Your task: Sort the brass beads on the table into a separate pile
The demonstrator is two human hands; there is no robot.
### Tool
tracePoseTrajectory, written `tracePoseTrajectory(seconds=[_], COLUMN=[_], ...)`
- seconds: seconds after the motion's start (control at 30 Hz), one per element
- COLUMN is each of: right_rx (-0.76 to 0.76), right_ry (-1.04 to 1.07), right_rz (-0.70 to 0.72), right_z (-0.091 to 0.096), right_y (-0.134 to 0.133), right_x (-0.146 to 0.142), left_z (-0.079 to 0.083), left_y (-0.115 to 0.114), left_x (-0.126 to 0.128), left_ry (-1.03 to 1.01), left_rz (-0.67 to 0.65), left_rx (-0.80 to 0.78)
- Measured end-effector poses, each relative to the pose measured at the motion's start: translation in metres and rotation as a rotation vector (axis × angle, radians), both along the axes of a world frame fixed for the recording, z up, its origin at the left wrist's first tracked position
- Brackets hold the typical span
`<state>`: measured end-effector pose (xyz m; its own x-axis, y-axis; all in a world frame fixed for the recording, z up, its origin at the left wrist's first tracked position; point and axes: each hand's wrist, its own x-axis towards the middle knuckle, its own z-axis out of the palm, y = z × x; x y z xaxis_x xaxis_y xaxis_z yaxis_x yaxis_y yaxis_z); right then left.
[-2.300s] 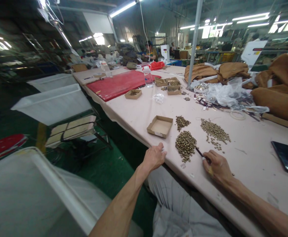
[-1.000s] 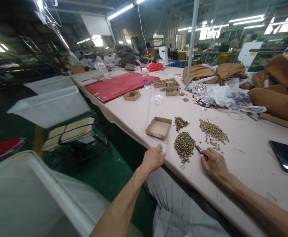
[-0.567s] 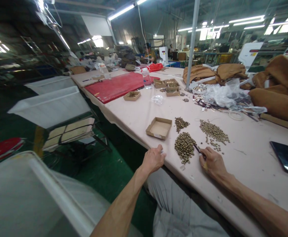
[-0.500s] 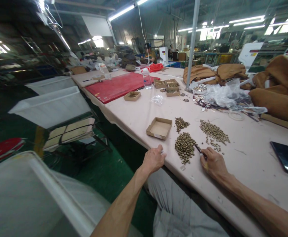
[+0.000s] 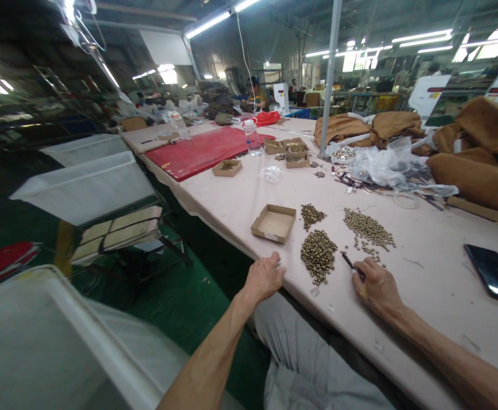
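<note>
My right hand (image 5: 377, 285) is closed on a slim dark tool (image 5: 353, 265), perhaps tweezers; its tip points up and left. Just left of that tip lies the larger pile of small bronze-coloured round metal pieces (image 5: 318, 256). A smaller pile (image 5: 312, 216) sits behind it, and a spread-out group (image 5: 367, 229) lies beyond my right hand. My left hand (image 5: 266, 274) rests on the near table edge with its fingers loosely bent, and I see nothing in it. An open, shallow cardboard box (image 5: 255, 229) stands in front of it.
On the right of the table (image 5: 428, 296) lies a phone (image 5: 494, 273). Plastic bags (image 5: 396, 165) and brown fabric pieces (image 5: 471, 176) are heaped behind. Small parts boxes (image 5: 298, 161), a bottle (image 5: 253, 139) and a metal pole (image 5: 328, 85) stand farther back. White bins (image 5: 82, 188) flank the left.
My right hand has drawn slightly right, and the tool's tip has moved from the edge of the larger pile to a small distance off it. My left hand stays in place.
</note>
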<state>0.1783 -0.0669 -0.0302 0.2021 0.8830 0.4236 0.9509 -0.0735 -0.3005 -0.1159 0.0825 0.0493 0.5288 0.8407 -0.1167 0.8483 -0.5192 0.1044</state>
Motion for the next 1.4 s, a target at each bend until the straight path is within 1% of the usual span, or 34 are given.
tracePoseTrajectory(seconds=[0.13,0.33,0.5,0.7,0.83,0.93,1.03,1.1,1.17,1.27,1.4], right_rx=[0.001,0.01,0.013,0.006,0.0,0.025,0.076,0.105,0.123,0.093,0.037], right_ry=[-0.002,-0.001,0.009,-0.024,-0.032,-0.036,-0.017,0.012,0.06,0.119,0.177], right_rz=[-0.004,-0.022,-0.031,-0.063,-0.098,-0.142,-0.12,-0.073,-0.026,0.06,0.155], right_z=[-0.001,-0.004,-0.007,-0.002,0.001,0.005,0.011,0.015,0.018,0.018,0.016], right_y=[-0.002,0.002,0.01,0.024,0.033,0.035,0.027,0.016,0.002,-0.019,-0.036], right_x=[0.004,0.006,0.009,0.011,0.024,0.038,0.044,0.039,0.027,0.005,-0.017], left_z=[-0.001,-0.002,-0.002,0.002,0.003,0.001,-0.001,-0.002,-0.002,-0.004,-0.006], left_y=[0.001,0.001,0.002,0.001,0.0,0.0,0.001,0.001,0.002,0.002,0.001], left_x=[0.0,0.0,-0.001,0.0,0.001,0.0,0.0,0.0,0.0,0.001,0.001], left_ry=[-0.007,-0.012,-0.014,-0.021,-0.019,-0.026,-0.031,-0.026,-0.022,-0.026,-0.03], left_rz=[-0.002,-0.005,-0.008,0.008,0.032,0.019,0.006,0.011,0.017,0.012,-0.006], left_rx=[-0.02,-0.003,-0.003,-0.026,-0.043,-0.021,-0.014,-0.024,-0.032,-0.027,-0.007])
